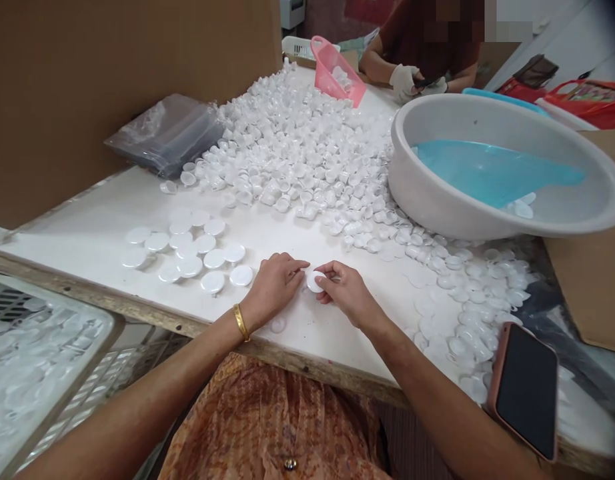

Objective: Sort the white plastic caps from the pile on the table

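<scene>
My right hand (pixel 345 290) pinches a small white round plastic cap (pixel 315 281) between thumb and fingers, just above the white tabletop (pixel 312 347). Close on its left, my left hand (pixel 277 283) rests low over the table with the index finger stretched toward the cap. No object shows in the left hand, though its inner fingers are partly hidden. To the left of it lies a loose group of similar white caps (pixel 190 267), glossy flat faces up. A small clear round piece (pixel 277 325) sits by my left wrist.
A large heap of small white plastic pieces (pixel 307 147) spreads behind my hands. At right stand a grey basin (pixel 437 207) and a phone (pixel 525 390). A pink scoop (pixel 332 77), bagged stack (pixel 167 133) and white crate (pixel 87 373) surround. A gloved co-worker's hand (pixel 405 81) is across.
</scene>
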`<state>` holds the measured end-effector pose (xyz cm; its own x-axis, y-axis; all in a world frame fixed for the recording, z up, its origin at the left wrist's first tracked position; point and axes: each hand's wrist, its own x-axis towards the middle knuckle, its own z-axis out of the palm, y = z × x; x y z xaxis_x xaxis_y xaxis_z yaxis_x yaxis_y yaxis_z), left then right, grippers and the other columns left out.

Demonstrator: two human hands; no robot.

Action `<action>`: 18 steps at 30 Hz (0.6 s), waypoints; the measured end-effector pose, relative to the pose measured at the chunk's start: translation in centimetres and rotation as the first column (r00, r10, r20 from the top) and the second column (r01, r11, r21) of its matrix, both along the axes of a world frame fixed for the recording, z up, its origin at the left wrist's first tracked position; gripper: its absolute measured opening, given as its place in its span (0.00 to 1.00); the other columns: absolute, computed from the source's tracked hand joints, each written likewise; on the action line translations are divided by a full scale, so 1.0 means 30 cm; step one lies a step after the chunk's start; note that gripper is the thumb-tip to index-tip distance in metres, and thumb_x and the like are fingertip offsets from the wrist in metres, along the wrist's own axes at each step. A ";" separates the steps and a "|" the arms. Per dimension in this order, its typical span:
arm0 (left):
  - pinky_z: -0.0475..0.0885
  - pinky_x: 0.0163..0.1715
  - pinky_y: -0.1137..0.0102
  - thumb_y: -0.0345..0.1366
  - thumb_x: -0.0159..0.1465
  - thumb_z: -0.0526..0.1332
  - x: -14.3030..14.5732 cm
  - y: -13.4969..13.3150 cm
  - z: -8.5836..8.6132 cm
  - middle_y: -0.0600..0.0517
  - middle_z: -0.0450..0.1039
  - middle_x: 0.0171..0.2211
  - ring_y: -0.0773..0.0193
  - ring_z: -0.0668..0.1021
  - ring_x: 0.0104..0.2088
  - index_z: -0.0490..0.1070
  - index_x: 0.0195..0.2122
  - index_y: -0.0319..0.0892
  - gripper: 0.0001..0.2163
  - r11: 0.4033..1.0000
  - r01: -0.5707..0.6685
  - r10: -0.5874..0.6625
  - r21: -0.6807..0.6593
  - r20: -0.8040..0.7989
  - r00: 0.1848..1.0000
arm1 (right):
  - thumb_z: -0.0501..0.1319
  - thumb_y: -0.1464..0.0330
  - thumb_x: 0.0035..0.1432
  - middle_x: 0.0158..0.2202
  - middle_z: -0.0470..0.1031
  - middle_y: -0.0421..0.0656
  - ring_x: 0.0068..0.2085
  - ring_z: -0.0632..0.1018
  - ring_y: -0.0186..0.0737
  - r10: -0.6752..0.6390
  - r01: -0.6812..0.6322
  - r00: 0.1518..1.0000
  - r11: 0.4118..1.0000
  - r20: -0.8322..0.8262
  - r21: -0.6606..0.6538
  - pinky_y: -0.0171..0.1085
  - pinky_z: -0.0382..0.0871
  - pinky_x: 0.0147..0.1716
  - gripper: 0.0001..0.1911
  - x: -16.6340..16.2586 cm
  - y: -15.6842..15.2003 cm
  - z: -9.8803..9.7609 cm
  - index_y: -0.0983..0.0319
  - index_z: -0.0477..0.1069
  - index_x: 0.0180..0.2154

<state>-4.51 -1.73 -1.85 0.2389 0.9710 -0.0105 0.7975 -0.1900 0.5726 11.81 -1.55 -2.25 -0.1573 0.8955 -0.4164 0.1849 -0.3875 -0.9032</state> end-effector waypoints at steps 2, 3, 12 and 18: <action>0.65 0.40 0.65 0.33 0.62 0.52 0.022 0.005 0.005 0.50 0.70 0.34 0.62 0.70 0.38 0.72 0.44 0.44 0.13 0.999 -0.032 0.031 0.026 0.035 0.999 | 0.59 0.70 0.51 0.24 0.68 0.36 0.21 0.72 0.29 0.008 -0.008 1.000 1.000 0.005 -0.006 0.31 0.71 0.22 0.05 -0.003 0.002 -0.004 0.62 0.67 0.33; 0.65 0.40 0.65 0.34 0.63 0.52 0.035 0.009 0.008 0.50 0.70 0.34 0.62 0.70 0.38 0.72 0.45 0.44 0.13 0.998 -0.051 0.049 0.047 0.048 0.998 | 0.59 0.70 0.51 0.24 0.68 0.36 0.21 0.72 0.29 0.014 -0.014 1.000 1.000 0.015 0.000 0.31 0.71 0.21 0.05 -0.005 0.003 -0.005 0.62 0.67 0.33; 0.61 0.41 0.61 0.38 0.66 0.45 0.170 0.105 -0.006 0.46 0.64 0.41 0.57 0.64 0.42 0.64 0.54 0.49 0.18 0.984 -0.126 0.134 0.124 -0.061 0.989 | 0.58 0.66 0.53 0.25 0.69 0.36 0.22 0.72 0.30 0.016 -0.015 1.000 0.998 -0.022 0.056 0.32 0.73 0.24 0.05 -0.009 -0.003 -0.028 0.60 0.65 0.32; 0.59 0.40 0.60 0.41 0.66 0.43 0.211 0.156 -0.024 0.45 0.61 0.43 0.55 0.62 0.44 0.59 0.57 0.51 0.19 0.976 -0.088 0.131 0.199 -0.213 0.968 | 0.54 0.69 0.55 0.32 0.71 0.41 0.29 0.74 0.31 0.028 -0.029 0.992 1.000 -0.126 -0.005 0.36 0.75 0.32 0.04 0.018 -0.009 -0.023 0.63 0.64 0.34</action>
